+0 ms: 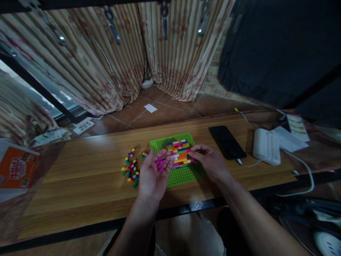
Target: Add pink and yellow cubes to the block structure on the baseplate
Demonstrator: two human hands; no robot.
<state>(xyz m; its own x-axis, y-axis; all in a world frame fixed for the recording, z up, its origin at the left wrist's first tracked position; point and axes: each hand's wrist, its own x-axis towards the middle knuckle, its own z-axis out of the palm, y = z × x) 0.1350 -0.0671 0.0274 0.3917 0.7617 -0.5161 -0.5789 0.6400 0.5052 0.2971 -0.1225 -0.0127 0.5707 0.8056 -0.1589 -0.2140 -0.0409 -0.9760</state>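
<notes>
My left hand [153, 176] is palm up and cupped, cradling a small heap of magenta toy bricks [160, 164]. Just right of it, a block of multicoloured bricks [179, 155] is built up on a green studded baseplate [181, 177]. My right hand [209, 160] is at the right edge of that block, thumb and fingertips pinched together; what they grip, if anything, is too small to make out. Left of my left hand lie loose coloured bricks [132, 169], scattered on the wooden table [85, 177].
To the right of the baseplate, a black phone [227, 142] is plugged into a cable beside a white box-shaped device [267, 146] and papers [290, 138]. An orange carton [18, 167] stands off the table's left end. Striped curtains [106, 60] hang beyond the table.
</notes>
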